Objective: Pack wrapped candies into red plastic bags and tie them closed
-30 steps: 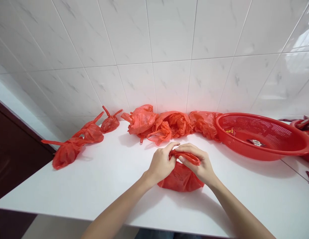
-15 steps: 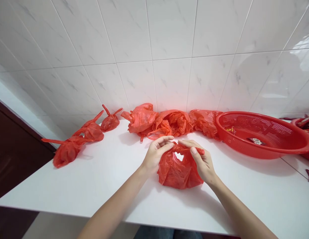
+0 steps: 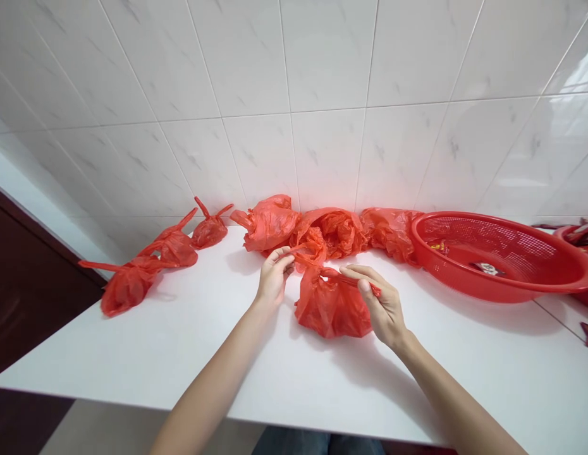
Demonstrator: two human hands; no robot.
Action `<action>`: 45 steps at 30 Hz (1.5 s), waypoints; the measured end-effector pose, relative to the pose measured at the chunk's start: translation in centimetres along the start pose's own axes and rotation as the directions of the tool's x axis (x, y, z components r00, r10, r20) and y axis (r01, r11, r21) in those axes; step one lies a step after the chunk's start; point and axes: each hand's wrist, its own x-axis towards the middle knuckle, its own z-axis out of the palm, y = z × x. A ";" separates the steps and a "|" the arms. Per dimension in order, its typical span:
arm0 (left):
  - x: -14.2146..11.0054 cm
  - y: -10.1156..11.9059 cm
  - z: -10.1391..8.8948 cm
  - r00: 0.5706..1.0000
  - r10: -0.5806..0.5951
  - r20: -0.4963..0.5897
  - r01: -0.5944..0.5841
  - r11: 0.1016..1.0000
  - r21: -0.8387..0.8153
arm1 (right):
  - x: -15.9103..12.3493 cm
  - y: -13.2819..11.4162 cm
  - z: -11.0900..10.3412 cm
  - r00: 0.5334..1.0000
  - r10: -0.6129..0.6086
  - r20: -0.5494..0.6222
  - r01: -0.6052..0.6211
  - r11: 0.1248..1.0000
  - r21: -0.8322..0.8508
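From here I'm looking down at a white tiled wall (image 3: 284,63) rising behind a white counter (image 3: 133,360), with a dark wooden cabinet front (image 3: 33,303) below the counter's left edge. At the far right of the counter sits a round red plastic basket (image 3: 493,292), its perforated wall leaning near the tiles and a few snack wrappers (image 3: 487,269) lying inside. A second red container (image 3: 578,237) sits just beyond it, partly out of view.

A line of bunched red plastic bags (image 3: 327,234) runs along the foot of the wall, from the basket round to the left. Parked against the tiles like that, they seem to leave the middle of the counter free for handling.

On that free stretch, near the counter's front edge, rests a red plastic carrier bag (image 3: 332,306). The counter takes its weight, so my hands need only manage the top. My left hand (image 3: 274,278) pinches one handle between thumb and fingers, and my right hand (image 3: 382,309) pinches the other the same way, each grip pressed together. With the hands well apart, the handles are drawn out sideways, which looks to hold the bag's mouth stretched.
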 end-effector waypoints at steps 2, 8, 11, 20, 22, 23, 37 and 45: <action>0.7 -0.1 -0.8 0.999 0.011 -0.039 -0.011 1.000 0.015 | 0.0 0.0 0.0 1.000 0.026 -0.004 -0.026 0.999 0.020; 1.8 0.5 -2.1 0.996 0.024 -0.083 -0.023 1.000 0.011 | -0.1 -0.2 0.3 0.995 0.102 0.023 -0.103 0.991 0.090; 2.1 1.1 -1.9 0.995 0.022 -0.100 -0.023 1.000 -0.001 | 0.1 -0.5 0.5 0.989 0.146 0.022 -0.147 0.972 0.184; -0.6 3.4 0.2 0.970 0.163 0.180 -0.169 0.985 0.020 | 0.6 -0.6 -0.3 0.932 0.355 0.071 -0.356 0.865 0.354; -1.8 4.2 1.1 0.920 0.216 0.327 -0.249 0.967 0.062 | 0.7 -0.7 -0.2 0.902 0.395 0.177 -0.432 0.808 0.399; -2.5 4.5 1.5 0.885 0.228 0.405 -0.285 0.955 0.085 | 0.7 -0.8 -0.2 0.885 0.405 0.231 -0.466 0.781 0.416; -6.1 2.1 -0.2 0.642 0.180 0.745 -0.443 0.880 0.169 | 0.5 -2.0 0.4 0.826 0.357 0.436 -0.529 0.758 0.381; -8.5 -1.2 -1.6 0.777 0.050 0.628 -0.448 0.745 0.495 | 0.3 -2.1 0.3 0.861 0.349 0.370 -0.502 0.699 0.508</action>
